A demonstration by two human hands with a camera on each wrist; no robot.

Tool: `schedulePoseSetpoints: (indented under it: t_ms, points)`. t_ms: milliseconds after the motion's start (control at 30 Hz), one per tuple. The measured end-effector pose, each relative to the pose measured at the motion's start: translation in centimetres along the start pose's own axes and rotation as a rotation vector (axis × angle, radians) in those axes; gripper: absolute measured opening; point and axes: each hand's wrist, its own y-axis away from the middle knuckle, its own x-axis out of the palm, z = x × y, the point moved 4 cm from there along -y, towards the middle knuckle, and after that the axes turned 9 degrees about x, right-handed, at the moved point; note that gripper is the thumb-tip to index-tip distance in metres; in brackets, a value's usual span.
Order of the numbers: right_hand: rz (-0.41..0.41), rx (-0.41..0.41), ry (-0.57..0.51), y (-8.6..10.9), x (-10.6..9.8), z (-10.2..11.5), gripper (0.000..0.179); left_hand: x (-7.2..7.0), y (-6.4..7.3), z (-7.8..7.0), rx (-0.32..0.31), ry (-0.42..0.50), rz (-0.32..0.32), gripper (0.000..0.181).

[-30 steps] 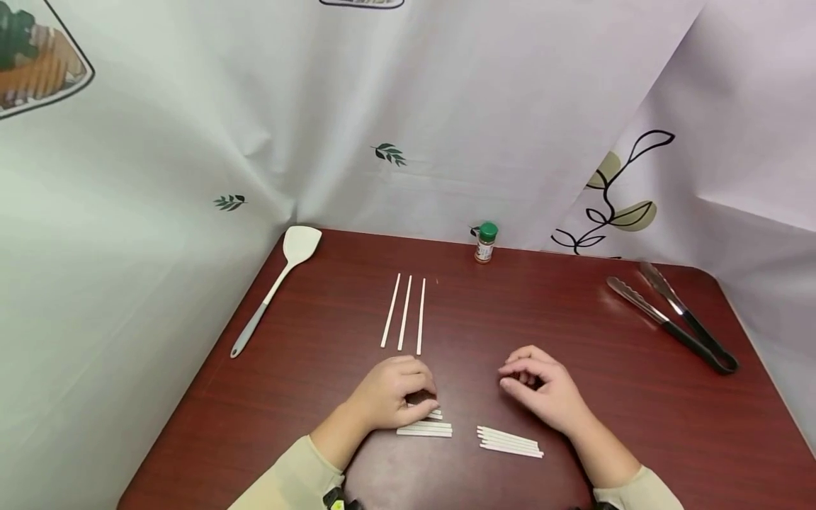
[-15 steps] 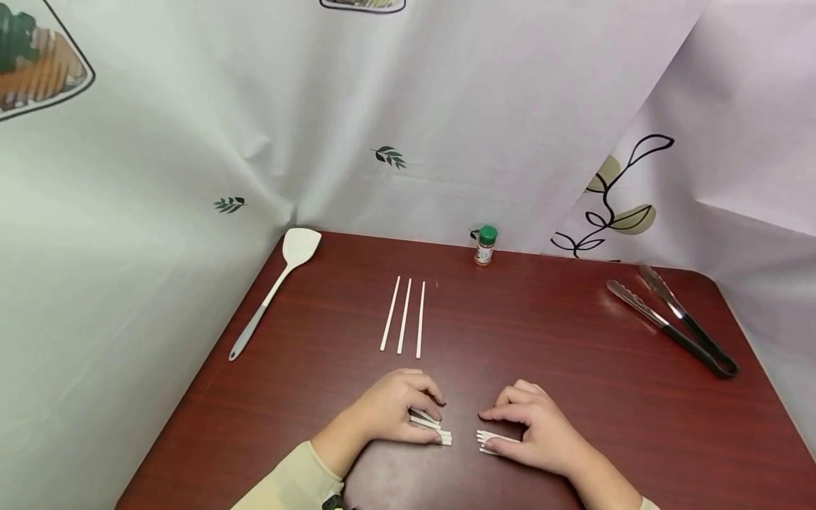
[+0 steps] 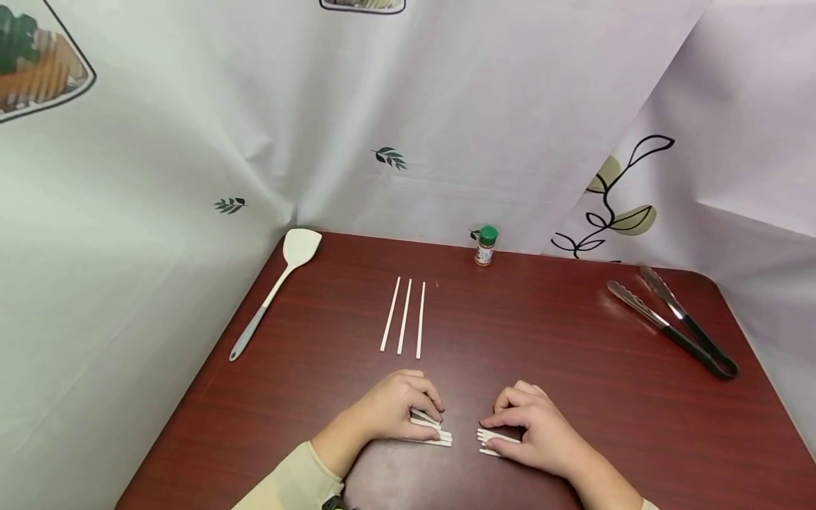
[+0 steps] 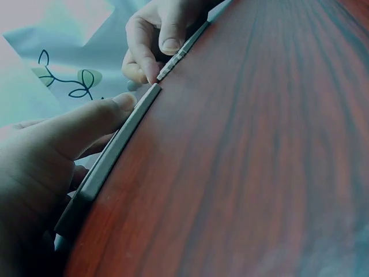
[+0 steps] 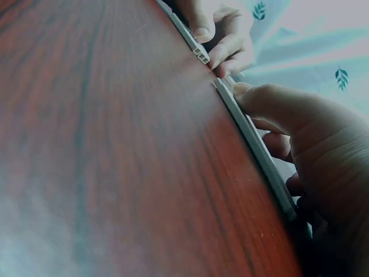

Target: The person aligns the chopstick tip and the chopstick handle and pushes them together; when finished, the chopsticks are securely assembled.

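Note:
My left hand [image 3: 397,405] holds a small bundle of thin white sticks [image 3: 445,439] near the table's front. Its thumb lies along their near side, the curled fingers on their far side. Across a narrow gap, my right hand [image 3: 538,431] grips a second bundle of white sticks [image 3: 488,434] between thumb and fingers. In the left wrist view the left sticks [image 4: 112,153] lie low against the tabletop under the thumb. The right wrist view shows the right sticks [image 5: 251,135] along the thumb. Palms hide the outer ends of both bundles.
Three longer white sticks [image 3: 404,317] lie side by side beyond the left hand. A white spatula [image 3: 274,287] rests at the left edge, a green-capped spice jar [image 3: 485,248] stands at the back, and metal tongs [image 3: 676,322] lie spread at the right. Fabric walls surround the table.
My right hand has come down and left from beside its bundle onto the sticks. The left hand has shifted slightly nearer, its thumb now along the near side of its sticks, which sit closer together.

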Motion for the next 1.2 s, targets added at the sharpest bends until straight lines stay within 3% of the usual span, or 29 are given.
schedulePoseSetpoints:
  t_ms: [300,533,833,1000,1200]
  points:
    - [0.070,0.022,-0.019,0.31,-0.04,0.14,0.037,0.06,-0.17,-0.14,-0.067,0.032,-0.002,0.014]
    - [0.076,0.051,-0.032,0.23,0.10,0.12,0.034,0.15,-0.11,0.03,-0.137,0.072,0.019,0.016]
    - [0.021,0.095,-0.056,0.12,0.15,0.50,0.032,0.10,-0.19,0.17,-0.093,0.094,0.044,0.016]
    - [0.020,0.119,-0.072,0.23,0.23,0.64,0.028,-0.07,-0.05,0.13,-0.092,0.137,0.094,0.008]
    - [0.010,0.132,-0.081,0.13,0.33,0.86,0.027,-0.31,0.13,-0.05,-0.124,0.152,0.103,0.007]
